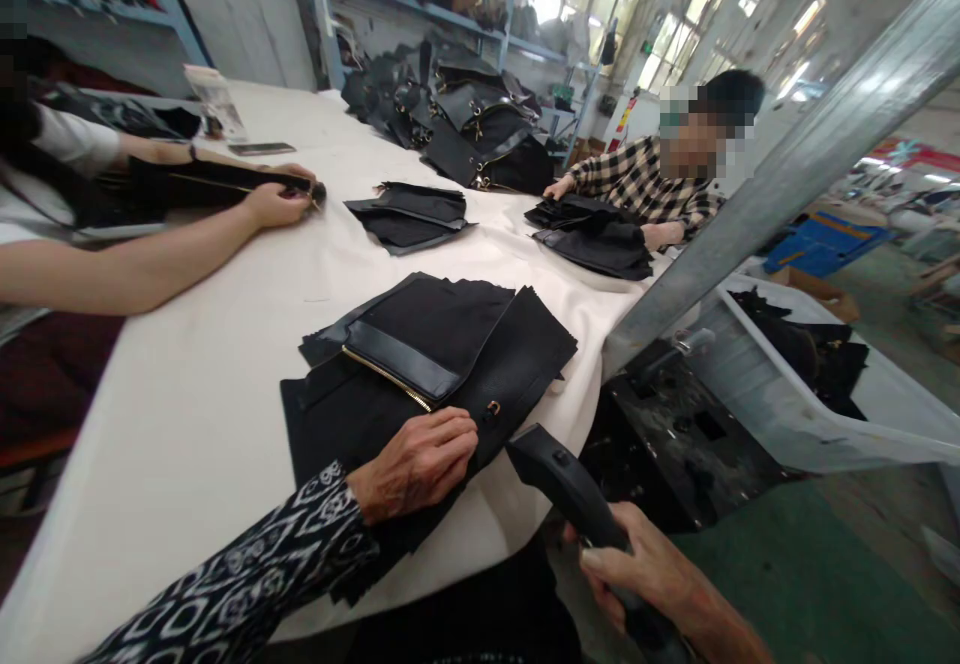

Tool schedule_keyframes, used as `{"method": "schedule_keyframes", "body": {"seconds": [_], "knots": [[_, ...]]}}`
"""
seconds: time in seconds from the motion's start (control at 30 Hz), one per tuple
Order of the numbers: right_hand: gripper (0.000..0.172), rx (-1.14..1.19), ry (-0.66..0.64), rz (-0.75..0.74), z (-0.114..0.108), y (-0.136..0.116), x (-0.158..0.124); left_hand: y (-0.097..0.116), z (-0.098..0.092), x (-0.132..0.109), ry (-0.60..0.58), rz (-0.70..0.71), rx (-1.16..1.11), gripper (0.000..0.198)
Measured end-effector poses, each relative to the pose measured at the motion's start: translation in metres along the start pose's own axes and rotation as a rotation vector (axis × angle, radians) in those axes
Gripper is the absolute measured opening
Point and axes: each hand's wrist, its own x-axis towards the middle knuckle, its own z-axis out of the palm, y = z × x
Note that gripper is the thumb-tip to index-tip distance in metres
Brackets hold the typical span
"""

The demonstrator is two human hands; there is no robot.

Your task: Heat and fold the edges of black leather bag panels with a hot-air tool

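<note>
My left hand (417,462) lies with curled fingers pressed on a stack of black leather bag panels (442,364) at the near edge of the white table (187,414). The top panel carries a gold zipper (386,377) and a small metal ring (493,408) just beyond my fingertips. My right hand (649,574) is wrapped round the handle of a black hand tool (566,489), whose head points at the panel stack's near right corner, off the table edge.
A person on the left holds a black zippered piece (225,182). Another person in a checked shirt (645,189) handles black pieces (600,239) at the far right. A further pile (412,214) and finished black bags (472,124) lie beyond. A slanted metal beam (787,164) and white bin (810,394) stand right.
</note>
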Motion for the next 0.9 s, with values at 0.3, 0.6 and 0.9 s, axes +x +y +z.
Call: {"method": "schedule_keyframes", "body": {"seconds": [0.3, 0.6, 0.9], "knots": [[0.041, 0.082, -0.009, -0.237, -0.003, -0.028, 0.013, 0.0, 0.002, -0.002, -0.013, -0.007, -0.019, 0.014], [0.039, -0.02, -0.06, -0.144, 0.002, -0.025, 0.012, 0.002, -0.002, 0.0, 0.008, -0.008, -0.033, 0.015], [0.035, -0.006, -0.025, -0.202, 0.001, -0.048, 0.037, 0.0, 0.0, -0.002, 0.012, -0.04, -0.034, 0.013]]}}
